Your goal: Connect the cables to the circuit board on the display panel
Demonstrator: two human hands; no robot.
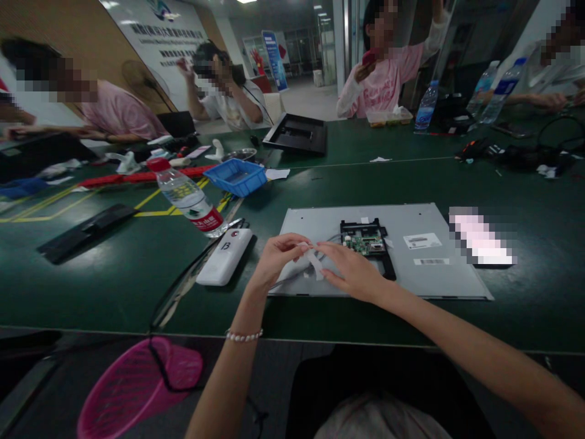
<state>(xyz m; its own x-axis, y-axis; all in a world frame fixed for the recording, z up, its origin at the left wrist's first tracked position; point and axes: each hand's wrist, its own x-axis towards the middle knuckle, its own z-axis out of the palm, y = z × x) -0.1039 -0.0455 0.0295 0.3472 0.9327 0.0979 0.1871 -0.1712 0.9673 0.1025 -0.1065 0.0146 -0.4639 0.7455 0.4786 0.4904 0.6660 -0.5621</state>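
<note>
A grey metal panel (411,268) lies flat on the green table (114,274) before me. A black frame with a green circuit board (365,242) sits in its middle. My left hand (276,259) is pinched shut on the top of a white tape strip (315,263) over the panel's left end. My right hand (351,271) lies with its fingers pressed together on the strip's other side, just left of the circuit board. Thin grey cables run under both hands toward the board.
A white power bank (225,256) and a tipped water bottle (189,198) lie left of the panel. A blue tray (240,175) sits further back. A pink basket (137,384) is below the table edge. Several people sit around the far side.
</note>
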